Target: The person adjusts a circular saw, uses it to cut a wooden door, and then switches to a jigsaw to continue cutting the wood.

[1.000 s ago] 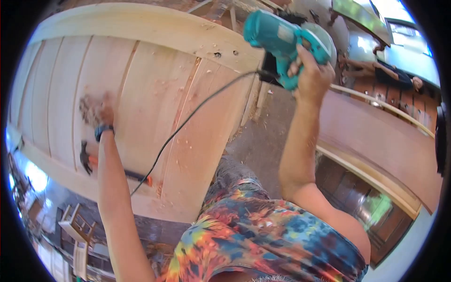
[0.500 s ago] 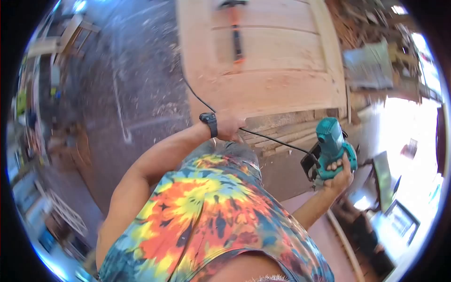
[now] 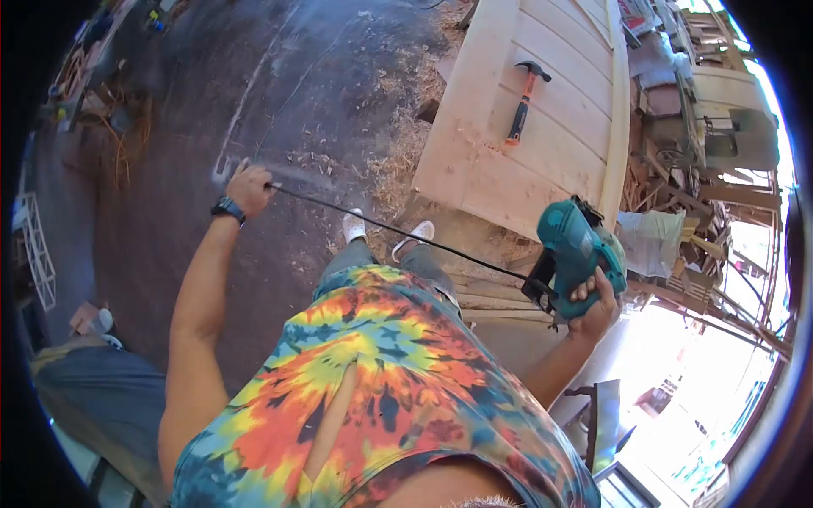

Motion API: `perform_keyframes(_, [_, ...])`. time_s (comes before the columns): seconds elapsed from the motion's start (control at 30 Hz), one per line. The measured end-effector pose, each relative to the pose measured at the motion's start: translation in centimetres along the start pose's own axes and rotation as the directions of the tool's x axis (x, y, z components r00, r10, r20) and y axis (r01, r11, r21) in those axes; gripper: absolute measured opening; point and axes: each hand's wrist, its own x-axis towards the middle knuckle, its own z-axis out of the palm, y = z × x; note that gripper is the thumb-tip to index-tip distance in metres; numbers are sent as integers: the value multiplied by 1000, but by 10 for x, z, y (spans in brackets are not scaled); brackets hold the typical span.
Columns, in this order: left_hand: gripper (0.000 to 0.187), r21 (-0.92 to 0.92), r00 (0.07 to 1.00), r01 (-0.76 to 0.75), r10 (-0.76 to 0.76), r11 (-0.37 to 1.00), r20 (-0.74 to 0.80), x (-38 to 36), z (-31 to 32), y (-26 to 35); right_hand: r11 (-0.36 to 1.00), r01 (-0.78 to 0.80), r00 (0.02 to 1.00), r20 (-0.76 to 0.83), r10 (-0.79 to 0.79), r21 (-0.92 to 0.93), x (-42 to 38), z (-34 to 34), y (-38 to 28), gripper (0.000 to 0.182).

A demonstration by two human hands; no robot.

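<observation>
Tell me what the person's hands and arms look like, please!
Both arms are bare, with no sleeves showing. There's a chunky dark watch on the left wrist, just below the left hand. No watch shows by the right hand, and neither hand wears a glove.

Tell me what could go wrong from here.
The cord runs nearly straight from the left hand to the power tool; a harder pull might strain it or jerk the tool in the right hand. The hammer lies loose on the wooden panel and could get knocked. Shavings near the shoes may be slippery.
</observation>
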Motion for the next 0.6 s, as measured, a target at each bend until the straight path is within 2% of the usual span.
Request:
perform_keyframes(0.07, [18,-26,994,50,-47,998,97,-44,13,-5,998,-6,995,98,12,-61,1,32,-3,15])
perform_keyframes(0.1, [22,-68,937,194,-164,979,307,-69,17,2,997,-15,988,151,25,-70,4,36,1,16])
perform_keyframes(0.13, [26,-76,821,335,-251,939,512,-96,22,18,994,13,985,170,5,-108,2,44,1,15])
perform_keyframes(0.2, [35,-47,698,512,-383,858,605,-149,32,56,983,19,986,167,12,-183,-2,52,1,15])
perform_keyframes(0.27, [39,-76,578,641,-415,764,703,-193,39,89,946,122,959,282,-34,-301,-4,64,-3,16])
perform_keyframes(0.3, [38,-59,522,671,-414,739,746,-216,49,103,942,117,958,287,-23,-315,2,63,-1,16])
perform_keyframes(0.33, [37,-42,466,701,-412,712,783,-238,61,116,912,151,928,372,2,-382,8,61,0,16])
perform_keyframes(0.37, [37,-43,456,713,-416,700,787,-259,76,127,878,193,889,456,33,-439,14,60,0,16])
perform_keyframes(0.43, [39,-142,327,787,-210,600,922,-288,102,148,831,235,839,536,89,-504,24,61,0,17])
perform_keyframes(0.47, [39,-144,324,800,-217,583,921,-294,113,161,781,278,792,594,144,-560,29,61,1,18])
perform_keyframes(0.53, [40,-198,304,835,-131,513,944,-303,133,192,778,299,725,662,191,-553,44,56,9,22])
perform_keyframes(0.6, [41,-199,289,876,-149,439,946,-292,150,233,711,394,556,767,320,-583,61,47,18,28])
